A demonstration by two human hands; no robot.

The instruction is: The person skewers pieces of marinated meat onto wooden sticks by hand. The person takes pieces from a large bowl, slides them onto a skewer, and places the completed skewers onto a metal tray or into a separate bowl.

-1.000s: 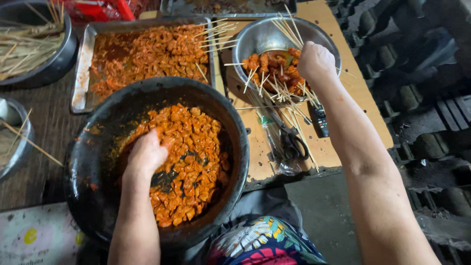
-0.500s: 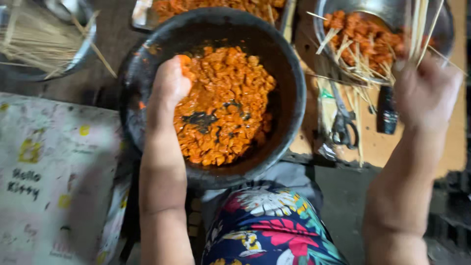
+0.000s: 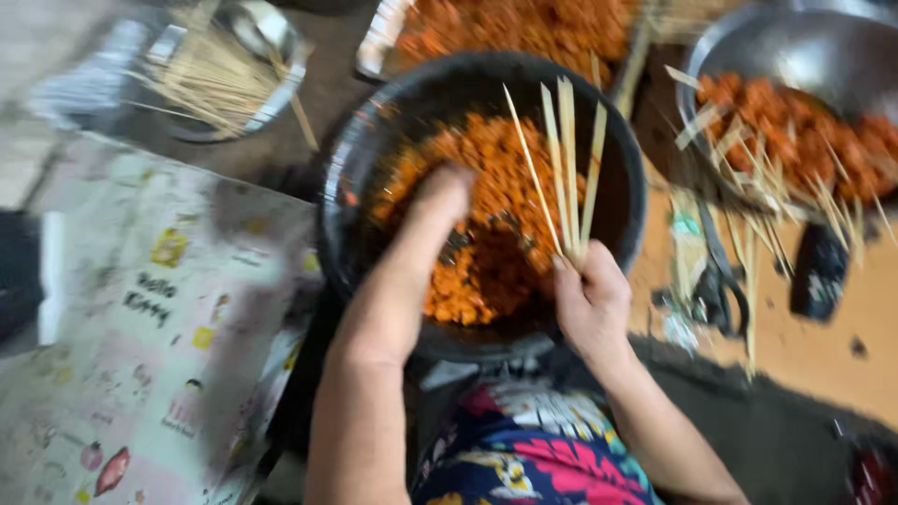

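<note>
A large black bowl (image 3: 348, 178) in front of me holds orange marinated meat pieces (image 3: 496, 168). My left hand (image 3: 440, 201) reaches down into the meat, fingers buried among the pieces; blur hides whether it grips one. My right hand (image 3: 591, 295) hovers over the bowl's near right rim, shut on a small bunch of bamboo skewers (image 3: 567, 159) that point up and away from me.
A metal bowl (image 3: 804, 56) of skewered orange meat stands at the right, scissors (image 3: 716, 281) and loose skewers beside it. A metal bowl of bare skewers (image 3: 210, 79) sits at the far left. A tray of meat (image 3: 524, 23) lies behind. Patterned paper (image 3: 140, 337) covers the left.
My right hand came from the right-hand metal bowl to the black bowl, now holding a bunch of skewers. The left hand stays in the meat. The view shifted left.
</note>
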